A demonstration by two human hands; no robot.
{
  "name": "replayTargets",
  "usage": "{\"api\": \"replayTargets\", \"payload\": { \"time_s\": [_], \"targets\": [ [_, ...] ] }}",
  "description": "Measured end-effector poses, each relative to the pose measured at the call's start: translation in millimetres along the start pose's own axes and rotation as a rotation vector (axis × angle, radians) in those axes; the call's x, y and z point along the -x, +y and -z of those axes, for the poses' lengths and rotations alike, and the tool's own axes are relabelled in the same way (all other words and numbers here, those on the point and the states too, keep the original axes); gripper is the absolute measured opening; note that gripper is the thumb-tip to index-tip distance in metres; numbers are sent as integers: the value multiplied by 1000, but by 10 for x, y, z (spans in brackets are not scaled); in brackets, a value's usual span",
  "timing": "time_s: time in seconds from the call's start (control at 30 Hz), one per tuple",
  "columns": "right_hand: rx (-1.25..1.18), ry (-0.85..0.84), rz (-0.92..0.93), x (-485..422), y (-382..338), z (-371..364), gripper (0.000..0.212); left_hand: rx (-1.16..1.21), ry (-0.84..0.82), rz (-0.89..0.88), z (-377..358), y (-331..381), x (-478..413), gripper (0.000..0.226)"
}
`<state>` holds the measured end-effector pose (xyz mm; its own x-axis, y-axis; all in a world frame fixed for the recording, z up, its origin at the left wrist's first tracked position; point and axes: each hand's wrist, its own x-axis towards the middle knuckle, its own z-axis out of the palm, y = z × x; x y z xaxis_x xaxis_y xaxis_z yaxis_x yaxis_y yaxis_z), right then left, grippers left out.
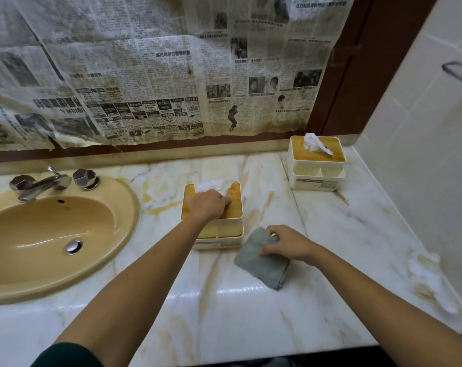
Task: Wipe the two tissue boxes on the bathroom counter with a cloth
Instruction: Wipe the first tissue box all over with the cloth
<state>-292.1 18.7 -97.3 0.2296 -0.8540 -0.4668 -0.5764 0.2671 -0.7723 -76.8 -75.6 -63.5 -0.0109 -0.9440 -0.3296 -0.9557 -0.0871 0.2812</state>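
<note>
The near tissue box point(236, 205), white with a yellow-brown lid, stands mid-counter with a white tissue point(211, 184) showing at its far edge. My left hand point(207, 205) rests on its lid, fingers pointing right. A folded grey cloth point(261, 267) lies on the counter just right of the box's front corner. My right hand point(288, 243) holds the cloth's upper edge between thumb and curled fingers. The second tissue box point(317, 169), same kind, stands at the back right corner with a tissue sticking up.
A tan sink point(52, 234) with a chrome faucet point(39, 184) fills the left side. The marble counter point(251, 313) is stained yellow. Crumpled white tissues point(425, 271) lie along the right tiled wall. Newspaper point(145, 75) covers the back wall.
</note>
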Motion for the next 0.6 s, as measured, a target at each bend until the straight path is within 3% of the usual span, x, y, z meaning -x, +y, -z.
{"api": "replayTargets", "payload": {
  "time_s": [0.07,0.2,0.4,0.47,0.6],
  "targets": [
    [-169,51,-63,2,6,74,23,86,19,-8,16,-62,11,51],
    [-552,172,-139,-37,-24,141,33,240,68,-23,156,-163,2,55],
    [-925,328,1,-25,-400,92,17,716,-65,11,366,-292,-31,51],
    [-935,406,62,-7,-519,12,15,782,-123,16,380,-291,-20,48],
    [-656,486,197,54,-653,-257,10,811,-210,5,339,-238,-21,46]
  ]
}}
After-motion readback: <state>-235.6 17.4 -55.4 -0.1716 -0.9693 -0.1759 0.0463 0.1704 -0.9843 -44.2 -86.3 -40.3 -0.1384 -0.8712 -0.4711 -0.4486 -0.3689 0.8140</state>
